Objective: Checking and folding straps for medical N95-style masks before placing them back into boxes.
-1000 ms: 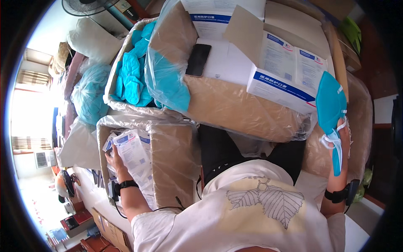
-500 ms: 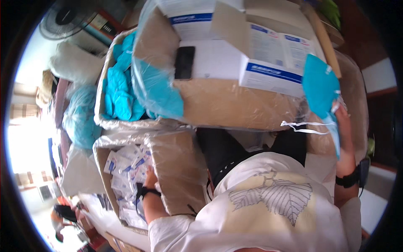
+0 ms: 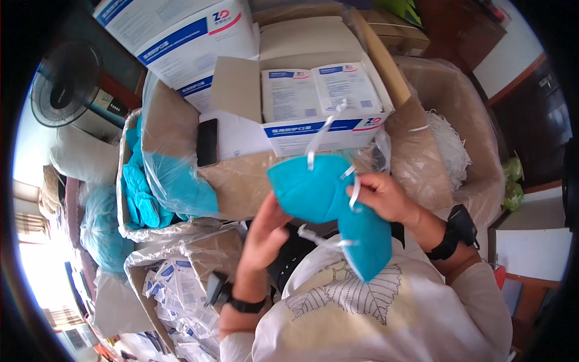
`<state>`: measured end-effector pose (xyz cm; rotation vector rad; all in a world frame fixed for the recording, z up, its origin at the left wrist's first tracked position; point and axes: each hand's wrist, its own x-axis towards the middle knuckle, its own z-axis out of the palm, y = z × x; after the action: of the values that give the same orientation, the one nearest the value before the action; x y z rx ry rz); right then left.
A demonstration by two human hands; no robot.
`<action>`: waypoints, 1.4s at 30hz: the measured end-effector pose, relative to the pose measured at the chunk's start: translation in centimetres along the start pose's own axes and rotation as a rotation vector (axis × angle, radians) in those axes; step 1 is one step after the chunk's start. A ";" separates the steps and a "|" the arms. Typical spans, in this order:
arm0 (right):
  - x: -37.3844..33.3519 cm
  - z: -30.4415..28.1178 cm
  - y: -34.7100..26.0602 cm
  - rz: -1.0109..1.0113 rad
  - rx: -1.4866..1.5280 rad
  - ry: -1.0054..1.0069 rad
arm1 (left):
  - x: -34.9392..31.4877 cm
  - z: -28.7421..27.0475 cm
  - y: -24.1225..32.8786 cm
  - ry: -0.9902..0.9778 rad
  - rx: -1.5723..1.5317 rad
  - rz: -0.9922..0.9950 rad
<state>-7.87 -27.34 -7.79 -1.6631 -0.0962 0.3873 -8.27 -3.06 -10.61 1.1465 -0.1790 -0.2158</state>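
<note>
The right hand (image 3: 377, 193) is pinching a teal mask (image 3: 322, 202) between thumb and fingers, where its upper lobe (image 3: 307, 187) and lower lobe (image 3: 367, 241) are meeting; whether these are one mask or two overlapping, I cannot tell. The mask is hanging in front of the chest, just this side of the open box (image 3: 329, 142) of packets (image 3: 289, 99). From the right hand, the upper lobe is extending leftward, its long axis running roughly crosswise, while the lower lobe is pointing down toward the shirt (image 3: 344, 304). The left hand (image 3: 262, 238) is staying empty of any firm grip, thumb apart from loosely curved fingers; it is the nearer hand to the upper lobe's left end, its fingertips sitting at or behind that lower-left edge, contact unclear. One white strap (image 3: 319, 139) is rising toward the packets.
</note>
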 end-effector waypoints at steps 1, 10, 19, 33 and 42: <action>-0.4 0.3 0.0 -0.002 0.024 -0.057 | 0.8 1.6 -1.1 0.001 -0.096 -0.015; -7.9 -7.1 11.7 0.386 0.978 0.761 | 1.8 4.5 0.5 0.493 -0.112 -0.124; -6.6 -3.9 10.1 0.348 1.170 0.509 | -0.1 6.7 -3.2 0.211 -0.110 -0.521; -3.0 0.6 7.5 0.138 0.358 0.239 | 0.9 7.8 -3.8 0.187 -0.217 -0.454; -1.1 -4.0 2.1 -0.546 -0.568 0.242 | 2.0 3.5 -2.1 -0.182 0.253 -0.481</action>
<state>-8.03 -31.76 -9.30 -2.1334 -0.5035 -0.2854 -7.36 -7.53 -11.02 1.4113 -0.0896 -0.7418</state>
